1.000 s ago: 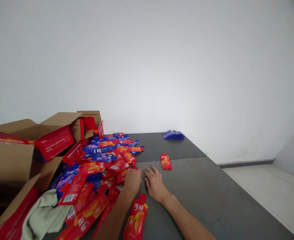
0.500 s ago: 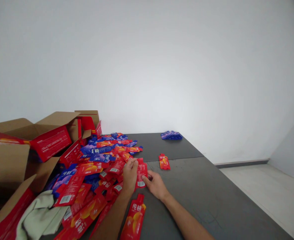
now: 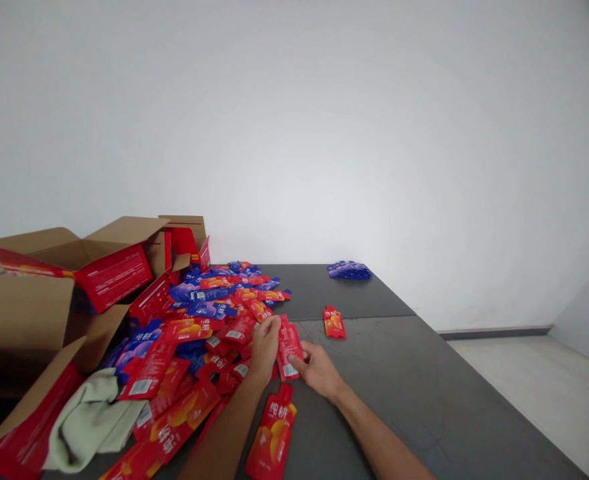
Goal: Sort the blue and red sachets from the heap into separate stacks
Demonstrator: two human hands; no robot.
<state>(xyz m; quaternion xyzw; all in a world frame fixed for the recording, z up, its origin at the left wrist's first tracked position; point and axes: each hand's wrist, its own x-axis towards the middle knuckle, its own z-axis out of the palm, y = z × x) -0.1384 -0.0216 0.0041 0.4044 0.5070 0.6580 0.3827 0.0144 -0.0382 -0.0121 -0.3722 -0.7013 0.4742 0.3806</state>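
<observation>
A flat red pouch point(image 3: 289, 347), its barcode side facing up, is pinched between my two hands above the dark table. My left hand point(image 3: 265, 348) closes on its left edge, and my right hand point(image 3: 319, 369) grips its lower right edge with thumb and fingers. Just below lies another red pouch point(image 3: 271, 433) printed with orange fruit. To the left spreads a mixed pile of red pouches point(image 3: 189, 330) and blue pouches point(image 3: 211, 309). A single small red pouch point(image 3: 334, 323) lies apart on the right.
Open cardboard boxes point(image 3: 117, 277) with red sides stand along the left. A pale green cloth point(image 3: 91, 420) lies in front of them. At the far end of the dark table point(image 3: 394, 387) sits a stack of blue pouches point(image 3: 349, 270), near the white wall point(image 3: 374, 133).
The view has shifted slightly, so everything sits a little further right. The held red pouch has tilted, its top leaning left, with both hands still on it.
</observation>
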